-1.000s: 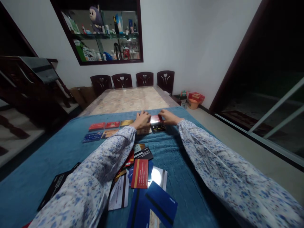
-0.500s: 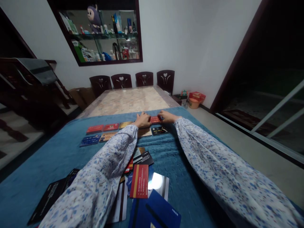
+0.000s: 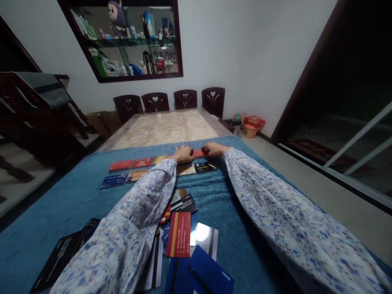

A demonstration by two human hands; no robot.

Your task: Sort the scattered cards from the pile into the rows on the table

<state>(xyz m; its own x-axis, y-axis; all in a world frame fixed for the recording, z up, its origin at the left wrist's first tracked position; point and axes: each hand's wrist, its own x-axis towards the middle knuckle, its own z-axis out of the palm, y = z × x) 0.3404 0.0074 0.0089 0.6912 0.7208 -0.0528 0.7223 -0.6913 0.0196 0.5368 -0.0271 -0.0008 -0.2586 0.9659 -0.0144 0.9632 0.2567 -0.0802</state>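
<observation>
At the far edge of the blue cloth, a red card (image 3: 199,153) lies between my two hands. My left hand (image 3: 183,154) has its fingertips closed at the card's left edge. My right hand (image 3: 212,149) pinches its right edge, and the fingers cover part of that end. Just below it in the nearer row are a black VIP card (image 3: 206,167) and a pale gold card (image 3: 186,169), the latter partly behind my left hand. Farther left in the rows sit two red cards (image 3: 120,165), a gold card (image 3: 159,159), a blue card (image 3: 113,181) and an orange card (image 3: 136,176).
A loose pile nearer me includes a red card with a yellow stripe (image 3: 179,234), dark blue cards (image 3: 211,270) and a white card (image 3: 211,241). Black cards (image 3: 59,255) lie left, partly under my sleeve. Beyond the cloth (image 3: 245,228) is the bare marble tabletop (image 3: 165,127).
My hands stay at the red card with only slight finger movement. The view has shifted a little; the cards in the rows keep their places.
</observation>
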